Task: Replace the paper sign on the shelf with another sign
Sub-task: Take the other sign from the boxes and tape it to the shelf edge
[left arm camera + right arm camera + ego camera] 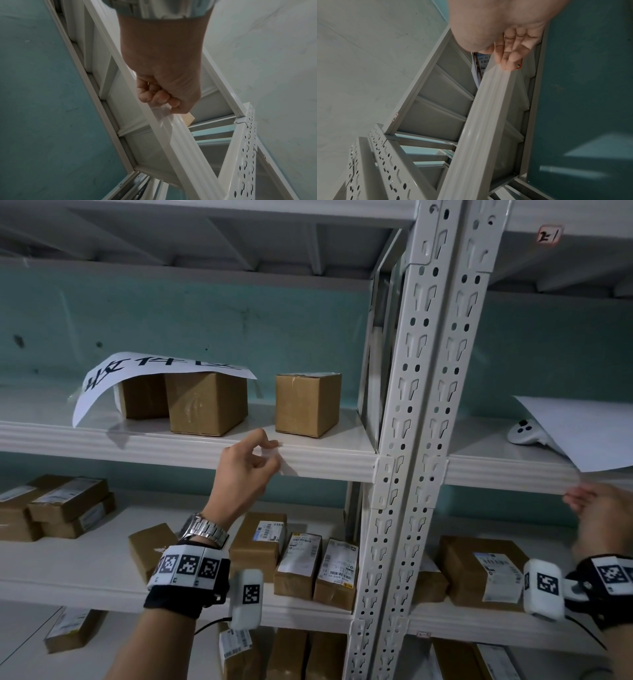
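Observation:
A white paper sign (154, 373) with black characters lies draped over two cardboard boxes on the middle shelf, left bay. My left hand (272, 451) is at the shelf's front rail (325, 463) and pinches a strip of clear tape (279, 462) stuck there. In the left wrist view the curled fingers (159, 97) hold the tape (163, 113) against the rail. A blank white sheet (582, 433) lies on the right bay, its corner hanging over the edge. My right hand (579, 499) is just below that corner with straight fingers (510, 60) by the rail, holding nothing.
A third cardboard box (308, 404) stands right of the sign. A perforated double upright (421, 405) divides the bays. A white controller (524, 431) lies partly under the blank sheet. Labelled parcels (298, 563) fill the lower shelves. A green wall is behind.

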